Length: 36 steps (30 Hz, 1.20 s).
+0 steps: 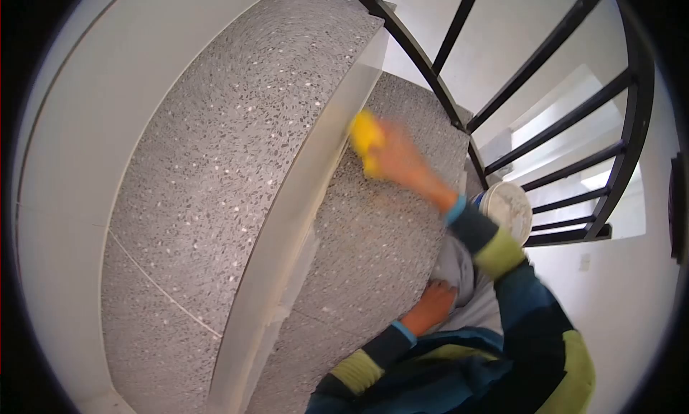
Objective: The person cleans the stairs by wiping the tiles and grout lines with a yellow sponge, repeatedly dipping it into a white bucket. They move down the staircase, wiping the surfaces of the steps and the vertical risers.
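A yellow sponge-like block (367, 142), blurred by motion, is held in my right hand (399, 155) near the top of the lower step. Its left edge is at the foot of the pale riser (287, 209). My left hand (436, 301) rests by my bent leg at the right edge of the speckled lower step (359, 249); its fingers are curled in and hard to make out. Pale smears run along the riser's base.
The speckled upper step (208, 155) lies to the left, beside a curved white wall (64, 155). Black metal railings (552, 130) rise at the upper right. A round bucket (508, 207) stands just right of my right forearm.
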Each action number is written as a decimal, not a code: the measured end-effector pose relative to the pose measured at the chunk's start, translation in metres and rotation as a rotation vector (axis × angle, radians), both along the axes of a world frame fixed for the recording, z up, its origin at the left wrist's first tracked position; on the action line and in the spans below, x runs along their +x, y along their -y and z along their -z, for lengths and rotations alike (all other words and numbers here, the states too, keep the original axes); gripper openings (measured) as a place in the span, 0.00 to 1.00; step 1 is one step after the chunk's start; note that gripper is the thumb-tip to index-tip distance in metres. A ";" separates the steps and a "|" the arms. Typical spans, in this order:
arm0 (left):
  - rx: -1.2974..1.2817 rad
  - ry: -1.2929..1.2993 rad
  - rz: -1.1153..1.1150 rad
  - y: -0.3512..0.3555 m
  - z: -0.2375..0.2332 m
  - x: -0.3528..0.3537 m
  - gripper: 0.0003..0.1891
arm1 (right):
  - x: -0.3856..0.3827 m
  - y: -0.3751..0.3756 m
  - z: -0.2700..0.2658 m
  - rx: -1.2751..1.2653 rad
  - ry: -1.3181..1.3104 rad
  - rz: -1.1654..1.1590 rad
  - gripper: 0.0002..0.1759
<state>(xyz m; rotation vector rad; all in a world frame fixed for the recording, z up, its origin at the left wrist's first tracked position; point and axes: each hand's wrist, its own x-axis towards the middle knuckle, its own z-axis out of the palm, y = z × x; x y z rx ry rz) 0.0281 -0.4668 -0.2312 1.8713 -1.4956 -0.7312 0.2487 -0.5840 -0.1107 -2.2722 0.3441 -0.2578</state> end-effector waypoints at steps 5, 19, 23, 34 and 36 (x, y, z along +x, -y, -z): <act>-0.048 0.007 -0.025 0.001 -0.001 0.000 0.19 | 0.122 0.116 0.047 -0.469 0.101 0.323 0.35; -0.155 0.106 -0.093 0.004 -0.001 -0.002 0.20 | -0.065 -0.062 0.027 0.403 0.073 -1.319 0.19; 0.052 -0.007 0.015 0.003 -0.001 0.001 0.25 | -0.031 0.018 0.015 0.221 0.178 -0.405 0.24; -0.016 0.020 -0.001 0.000 0.001 0.000 0.23 | 0.099 0.067 0.056 -0.488 -0.086 0.273 0.29; -0.029 0.064 -0.008 0.001 0.002 -0.003 0.21 | 0.063 0.008 0.038 -0.465 -0.107 0.066 0.23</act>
